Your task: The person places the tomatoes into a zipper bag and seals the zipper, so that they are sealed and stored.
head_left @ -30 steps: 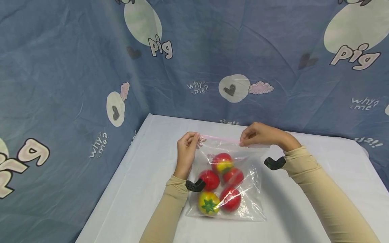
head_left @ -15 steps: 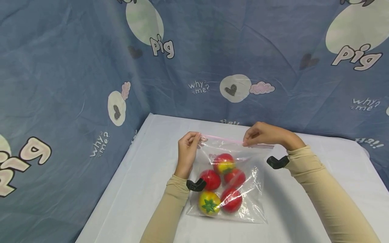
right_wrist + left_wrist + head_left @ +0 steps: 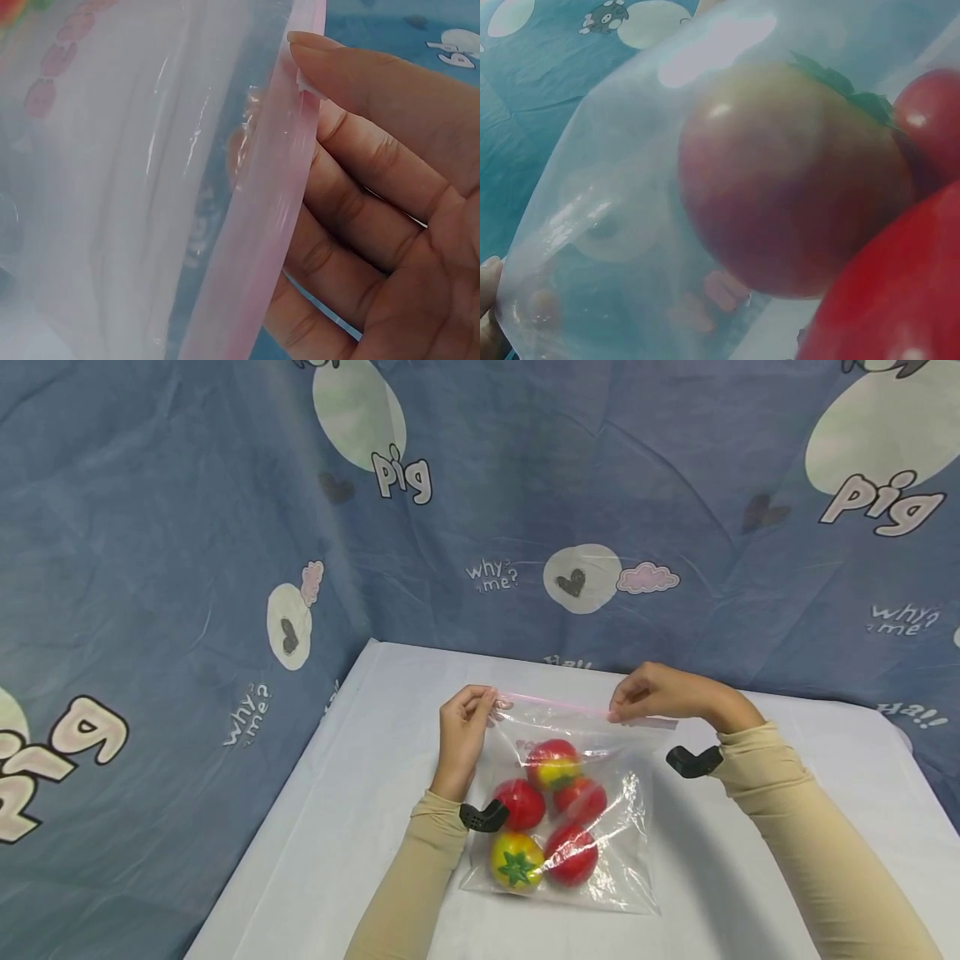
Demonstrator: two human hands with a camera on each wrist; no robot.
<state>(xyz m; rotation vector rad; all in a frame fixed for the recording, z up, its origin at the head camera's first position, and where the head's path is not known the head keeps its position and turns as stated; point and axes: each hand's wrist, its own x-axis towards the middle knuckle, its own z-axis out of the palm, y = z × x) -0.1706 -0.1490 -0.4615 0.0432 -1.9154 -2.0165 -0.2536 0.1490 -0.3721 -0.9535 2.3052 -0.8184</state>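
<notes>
A clear zip bag [image 3: 630, 868] with a pink top strip [image 3: 558, 703] holds several red and yellow tomatoes [image 3: 572, 853], one with its green star-shaped calyx facing up. My left hand [image 3: 459, 739] pinches the bag's top left corner. Farther right on the strip, my right hand [image 3: 663, 697] pinches a small white slider [image 3: 309, 87] between thumb and finger. Its other fingers curl behind the pink strip in the right wrist view. Through the cloudy plastic, the left wrist view shows a large tomato [image 3: 787, 180] up close.
A white-covered table [image 3: 345, 827] lies under the bag and arms. Blue printed cloth [image 3: 450, 510] hangs behind it and along the left side. A black wrist camera mount [image 3: 483, 817] overlaps the bag's left side; another mount [image 3: 693, 762] sits at the right wrist.
My right hand has slid a little rightward along the pink strip, away from the left hand. My left hand keeps its pinch on the corner, and the tomatoes stay nearly in place.
</notes>
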